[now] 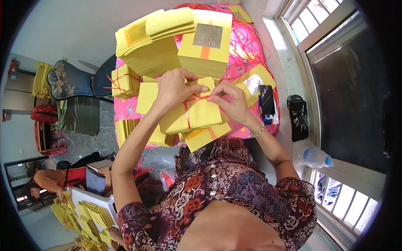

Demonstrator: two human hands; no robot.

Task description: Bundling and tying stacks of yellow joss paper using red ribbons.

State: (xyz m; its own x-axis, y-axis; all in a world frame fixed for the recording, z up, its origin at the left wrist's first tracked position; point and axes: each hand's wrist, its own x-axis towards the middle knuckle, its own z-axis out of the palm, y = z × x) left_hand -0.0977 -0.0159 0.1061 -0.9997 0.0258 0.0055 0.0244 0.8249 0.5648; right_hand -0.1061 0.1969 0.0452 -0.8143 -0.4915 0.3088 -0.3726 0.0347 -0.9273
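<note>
A thick bundle of yellow paper sheets (207, 116) lies in front of me. Around it runs a thin red ribbon (187, 116), crossing near the far part of its top. My left hand (173, 85) rests over the bundle's far left side, its fingers bent and its thumb pressed down by the ribbon crossing; some of its fingertips are hidden. At the right of the crossing, my right hand (232, 100) pinches a stretch of the ribbon between thumb and forefinger. Under the bundle are more yellow sheets (217, 131), some with an orange patch.
Tall yellow paper stacks (155, 56) stand behind on the pink table cover (130, 104), beside tangled red ribbon (247, 39). A tied bundle (125, 81) sits left, a black phone (266, 99) right. A bottle (315, 157) lies by the window. Another person (50, 180) is at lower left.
</note>
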